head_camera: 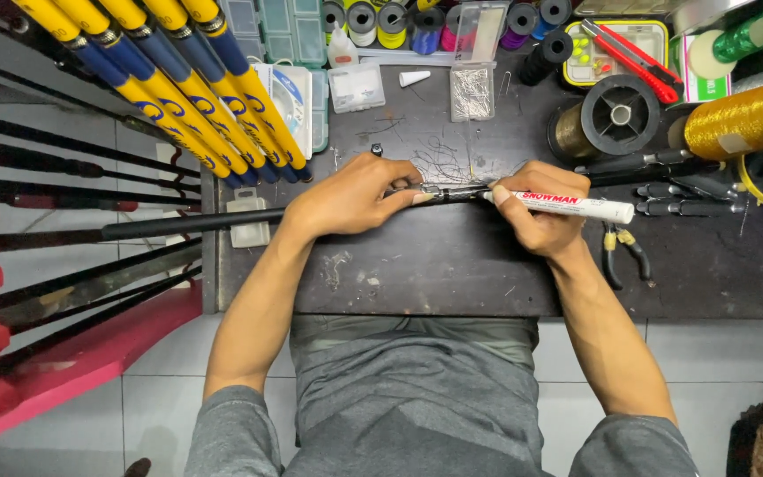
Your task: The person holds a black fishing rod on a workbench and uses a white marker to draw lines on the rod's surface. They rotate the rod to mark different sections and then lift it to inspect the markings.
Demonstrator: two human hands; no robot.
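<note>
A long black rod lies across the dark worktable, running off to the left. My left hand grips the rod near its right end, fingers wrapped over it. My right hand holds a white marker pen with its tip pressed against the rod's end, just right of my left fingertips.
Yellow-and-blue rods lean at upper left; thin black rods fan out on the left. Thread spools, a black reel, gold thread, a red cutter, pliers and small plastic boxes crowd the table's back and right.
</note>
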